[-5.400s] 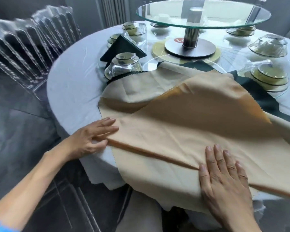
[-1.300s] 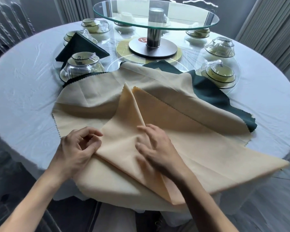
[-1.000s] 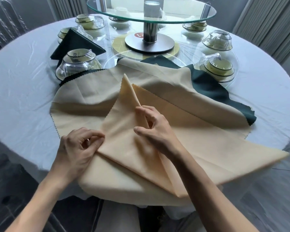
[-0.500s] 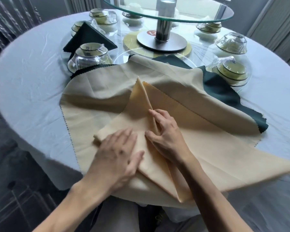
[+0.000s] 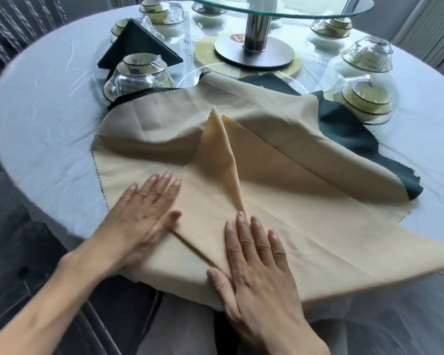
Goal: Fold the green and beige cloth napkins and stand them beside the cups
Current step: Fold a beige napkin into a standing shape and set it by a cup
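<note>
Beige napkin (image 5: 279, 213) is spread at the near edge of the table (image 5: 49, 119) – pressed flat by left hand (image 5: 144, 216) and right hand (image 5: 256, 267), fingers straight – over the green napkin (image 5: 348, 124).

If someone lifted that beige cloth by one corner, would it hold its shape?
Probably not: the beige napkin sags in soft waves and droops over the table edge. Its raised fold slumps, so it looks floppy and light; creases likely need pressing.

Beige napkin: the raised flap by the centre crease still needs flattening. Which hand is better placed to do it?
Probably the right hand: its fingertips lie at the foot of the raised flap on the beige napkin. The left hand presses flat further off.
</note>
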`<state>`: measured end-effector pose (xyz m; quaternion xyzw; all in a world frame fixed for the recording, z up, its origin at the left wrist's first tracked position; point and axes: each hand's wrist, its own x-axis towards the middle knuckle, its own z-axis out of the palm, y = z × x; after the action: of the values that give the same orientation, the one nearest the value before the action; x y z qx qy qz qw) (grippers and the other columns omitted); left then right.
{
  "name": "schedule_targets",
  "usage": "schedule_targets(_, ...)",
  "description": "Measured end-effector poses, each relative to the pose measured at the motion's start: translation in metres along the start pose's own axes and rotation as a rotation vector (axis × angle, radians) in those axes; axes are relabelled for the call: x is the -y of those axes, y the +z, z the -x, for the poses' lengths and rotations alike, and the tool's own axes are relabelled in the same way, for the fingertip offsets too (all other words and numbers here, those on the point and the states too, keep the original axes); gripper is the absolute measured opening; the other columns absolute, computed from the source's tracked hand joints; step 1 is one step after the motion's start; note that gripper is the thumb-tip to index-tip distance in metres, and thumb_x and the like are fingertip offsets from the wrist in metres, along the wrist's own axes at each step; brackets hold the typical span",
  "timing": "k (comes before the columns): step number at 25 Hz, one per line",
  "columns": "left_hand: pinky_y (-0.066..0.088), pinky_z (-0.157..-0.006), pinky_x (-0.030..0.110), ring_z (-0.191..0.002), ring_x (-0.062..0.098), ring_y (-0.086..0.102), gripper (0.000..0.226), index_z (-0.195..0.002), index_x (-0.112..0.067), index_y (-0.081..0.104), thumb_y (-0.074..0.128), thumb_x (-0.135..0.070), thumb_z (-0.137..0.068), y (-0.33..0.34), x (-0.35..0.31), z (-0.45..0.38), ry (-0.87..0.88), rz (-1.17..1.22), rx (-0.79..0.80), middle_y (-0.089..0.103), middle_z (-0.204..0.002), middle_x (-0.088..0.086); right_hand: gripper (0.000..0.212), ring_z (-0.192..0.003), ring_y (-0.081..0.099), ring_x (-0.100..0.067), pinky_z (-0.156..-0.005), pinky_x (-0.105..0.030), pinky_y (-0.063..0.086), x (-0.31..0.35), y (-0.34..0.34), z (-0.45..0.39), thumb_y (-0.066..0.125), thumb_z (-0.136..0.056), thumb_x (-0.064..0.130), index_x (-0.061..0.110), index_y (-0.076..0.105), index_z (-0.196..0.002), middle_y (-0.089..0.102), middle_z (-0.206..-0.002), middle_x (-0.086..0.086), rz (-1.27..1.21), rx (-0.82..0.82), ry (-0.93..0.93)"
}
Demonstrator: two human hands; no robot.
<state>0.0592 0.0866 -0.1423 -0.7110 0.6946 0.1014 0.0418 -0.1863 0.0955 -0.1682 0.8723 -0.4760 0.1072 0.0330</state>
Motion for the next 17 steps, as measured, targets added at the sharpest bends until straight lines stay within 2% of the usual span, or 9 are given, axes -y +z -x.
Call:
schedule_targets(2,-0.017,-0.118,0.032,-0.144,0.009,-0.030,0.085,-0.147,-0.036,-0.028,-0.032,-0.076,-0.071,-0.005,0.014,0.001,-0.069,-0.030,-0.048,-0.032,-0.156,-0.013,0.076,-0.138,0.040,-0.037,-0.107,-0.050,0.025,0.001,0.001,0.002,0.031,-0.092,0.061,0.007,0.046,-0.144,0.040,-0.151,-0.019,0.002,0.012,-0.003)
schedule_targets(3,-0.011,-0.118,0.035,-0.150,0.015,-0.012,0.086,-0.156,-0.025,-0.010,-0.022,-0.070,-0.083,-0.006,0.010,0.003,-0.051,-0.077,-0.142,-0.013,-0.164,-0.004,0.079,-0.137,0.040,-0.038,-0.107,-0.050,0.024,0.001,0.000,0.002,0.034,-0.089,0.063,0.008,0.046,-0.144,0.040,-0.151,-0.020,-0.001,0.023,0.005)
schedule_targets(5,0.008,-0.118,0.044,-0.146,0.026,0.028,0.066,-0.151,-0.004,0.034,0.016,-0.044,-0.101,-0.007,-0.027,0.008,0.013,-0.053,-0.326,0.032,-0.158,0.013,0.083,-0.137,0.041,-0.039,-0.107,-0.051,0.024,0.002,0.000,-0.001,0.035,-0.086,0.065,0.007,0.047,-0.143,0.040,-0.149,-0.022,0.008,0.015,0.006)
schedule_targets(6,0.016,-0.117,0.044,-0.143,0.028,0.035,0.058,-0.146,-0.001,0.042,0.026,-0.033,-0.100,-0.003,-0.051,0.010,0.076,0.016,-0.382,0.038,-0.154,0.015,0.084,-0.137,0.041,-0.039,-0.107,-0.051,0.024,0.002,0.000,-0.001,0.036,-0.084,0.065,0.006,0.049,-0.142,0.041,-0.149,-0.023,0.013,0.010,-0.001)
schedule_targets(7,0.018,-0.117,0.041,-0.144,0.026,0.034,0.056,-0.147,-0.002,0.042,0.028,-0.030,-0.100,0.004,-0.075,0.012,0.142,0.089,-0.394,0.038,-0.154,0.014,0.086,-0.136,0.041,-0.039,-0.107,-0.051,0.024,0.001,0.001,-0.001,0.039,-0.080,0.063,0.004,0.050,-0.140,0.042,-0.148,-0.024,0.017,0.005,-0.018)
schedule_targets(9,0.015,-0.117,0.033,-0.146,0.019,0.028,0.059,-0.149,-0.005,0.039,0.021,-0.039,-0.104,0.016,-0.109,0.015,0.190,0.208,-0.336,0.035,-0.157,0.010,0.090,-0.135,0.044,-0.038,-0.106,-0.048,0.025,-0.008,0.000,0.006,0.043,-0.069,0.057,-0.002,0.052,-0.136,0.043,-0.146,-0.024,0.026,0.007,-0.078)
schedule_targets(11,0.016,-0.116,0.034,-0.145,0.018,0.029,0.070,-0.149,-0.007,0.040,0.010,-0.052,-0.104,0.028,-0.114,0.013,0.181,0.142,-0.291,0.038,-0.156,0.009,0.092,-0.134,0.044,-0.038,-0.106,-0.045,0.026,-0.032,-0.007,0.019,0.044,-0.064,0.052,-0.003,0.050,-0.137,0.044,-0.147,-0.023,0.027,0.026,-0.132)
schedule_targets(15,0.017,-0.115,0.042,-0.148,0.024,0.027,0.094,-0.153,-0.007,0.033,0.014,-0.077,-0.092,0.035,-0.109,0.012,0.205,-0.025,-0.265,0.029,-0.160,0.009,0.083,-0.144,0.033,-0.027,-0.110,-0.042,0.023,-0.127,-0.029,0.046,0.050,-0.070,0.044,0.015,0.041,-0.147,0.036,-0.156,-0.004,-0.076,0.044,-0.144)
schedule_targets(17,0.018,-0.115,0.042,-0.147,0.025,0.028,0.103,-0.152,-0.005,0.035,0.016,-0.084,-0.087,0.032,-0.113,0.013,0.204,-0.047,-0.245,0.030,-0.159,0.010,0.072,-0.146,0.028,-0.021,-0.114,-0.038,0.022,-0.177,-0.042,0.053,0.054,-0.077,0.043,0.023,0.044,-0.146,0.037,-0.156,0.005,-0.184,0.075,-0.096)
